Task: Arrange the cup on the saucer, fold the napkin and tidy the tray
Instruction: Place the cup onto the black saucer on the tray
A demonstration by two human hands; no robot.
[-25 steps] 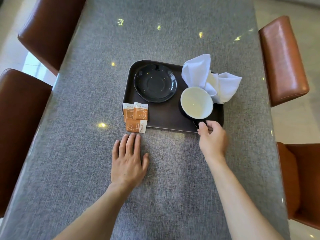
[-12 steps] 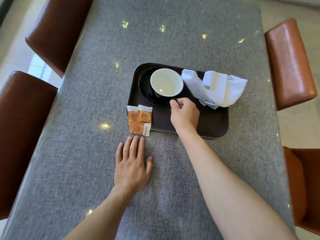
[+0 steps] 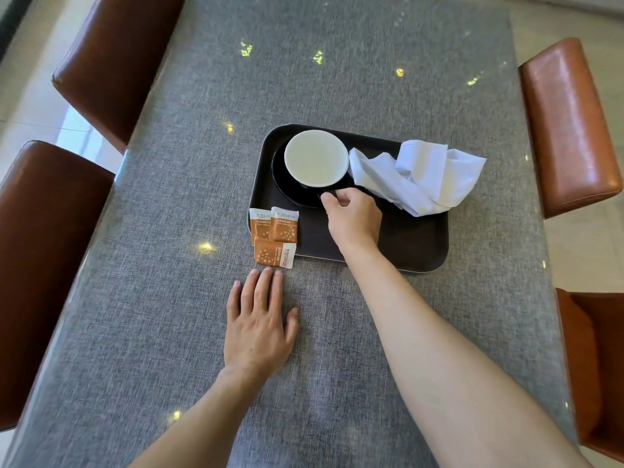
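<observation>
The cup sits on the dark saucer, which lies in the far-left part of the tray. The right hand is at the near-right edge of the saucer, fingers pinched together where the cup's handle should be; the handle itself is dark against dark and mostly hidden, so the grip looks closed on it, though I cannot be fully sure it has not let go. The cup stands upright, mouth up, and seems empty.

The napkin lies crumpled to the right of the saucer, its near-left tip almost touching the saucer rim and its far-right corner hanging over the tray edge. Its long axis runs from the saucer away toward the right. It lies just beyond and to the right of the right hand, so that hand is much the nearer one for the folding step.

The left hand rests flat and open on the grey surface, holding nothing, just near of the tray's near-left corner. Three orange packets overlap that corner, one half off the tray, right beyond the left fingertips.
</observation>
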